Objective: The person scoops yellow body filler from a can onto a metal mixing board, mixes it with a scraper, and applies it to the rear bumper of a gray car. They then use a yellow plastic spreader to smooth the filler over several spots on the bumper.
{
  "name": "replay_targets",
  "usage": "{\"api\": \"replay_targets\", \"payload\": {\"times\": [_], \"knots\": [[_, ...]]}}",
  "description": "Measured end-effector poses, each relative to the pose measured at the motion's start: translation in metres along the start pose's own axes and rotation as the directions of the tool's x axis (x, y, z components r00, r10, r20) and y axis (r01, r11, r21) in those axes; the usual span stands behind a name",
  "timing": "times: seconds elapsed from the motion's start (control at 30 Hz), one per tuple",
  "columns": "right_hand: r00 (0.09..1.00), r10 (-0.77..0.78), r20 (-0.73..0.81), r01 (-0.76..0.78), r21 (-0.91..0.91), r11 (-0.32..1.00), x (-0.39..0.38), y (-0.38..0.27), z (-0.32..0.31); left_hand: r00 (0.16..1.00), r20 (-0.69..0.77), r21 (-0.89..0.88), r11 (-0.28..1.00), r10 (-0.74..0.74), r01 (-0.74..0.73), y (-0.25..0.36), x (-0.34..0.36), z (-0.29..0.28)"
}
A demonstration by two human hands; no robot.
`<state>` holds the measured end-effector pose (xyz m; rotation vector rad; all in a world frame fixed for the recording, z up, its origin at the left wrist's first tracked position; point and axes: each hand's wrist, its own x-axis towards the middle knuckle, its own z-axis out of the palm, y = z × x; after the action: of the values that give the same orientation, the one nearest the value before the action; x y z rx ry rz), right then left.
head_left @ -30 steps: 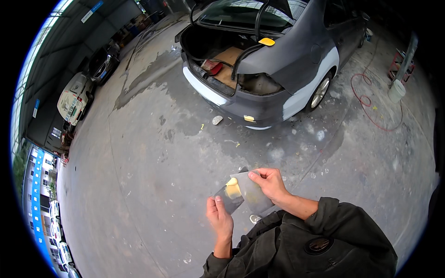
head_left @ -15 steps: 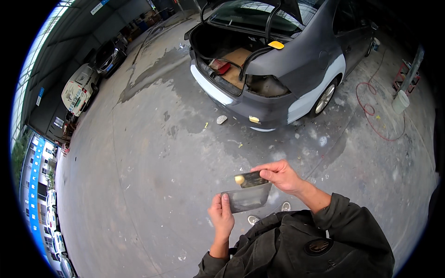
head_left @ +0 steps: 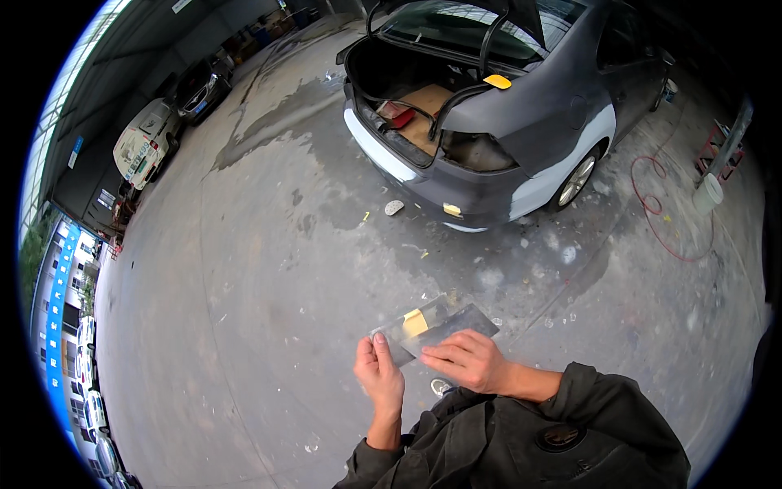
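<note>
A thin grey putty plate [head_left: 434,311] is pinched at its left end between the thumb and fingers of my left hand [head_left: 380,375]. On its face lies a flattened patch of yellow putty [head_left: 415,323]. My right hand [head_left: 472,363] grips a dark, flat putty spreader [head_left: 472,319], which overlaps the plate's right part just beside the putty. Ahead of me stands a dark grey sedan [head_left: 529,122] with its trunk raised. Its rear corner has an open lamp recess [head_left: 478,152], and a yellow putty patch [head_left: 452,210] shows on the bumper.
A yellow flat piece [head_left: 498,81] rests on the trunk's edge. On the concrete floor lie a pale stone-like lump [head_left: 393,208] and a red hose [head_left: 652,204]. A white bucket [head_left: 708,194] stands at right. A white van [head_left: 147,143] is parked far left.
My right hand has come down and turned, bringing the spreader against the plate. The putty, a rounded lump on the spreader before, now lies flattened on the plate. The view has shifted slightly.
</note>
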<state>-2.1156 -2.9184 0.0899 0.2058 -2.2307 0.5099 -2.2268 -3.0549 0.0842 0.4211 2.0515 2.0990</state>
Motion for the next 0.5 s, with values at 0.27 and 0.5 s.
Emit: {"api": "replay_targets", "payload": {"times": [0.27,0.5], "knots": [[0.998,-0.009,-0.069,0.009,-0.002,1.0,0.002,-0.001,0.006,0.997,-0.043,-0.02,0.998,0.057,-0.057,0.007,-0.006,0.005],[0.995,-0.017,-0.096,0.013,-0.038,0.999,0.009,0.004,0.003,0.998,-0.034,-0.035,0.998,0.056,-0.057,0.006,-0.009,0.005]]}}
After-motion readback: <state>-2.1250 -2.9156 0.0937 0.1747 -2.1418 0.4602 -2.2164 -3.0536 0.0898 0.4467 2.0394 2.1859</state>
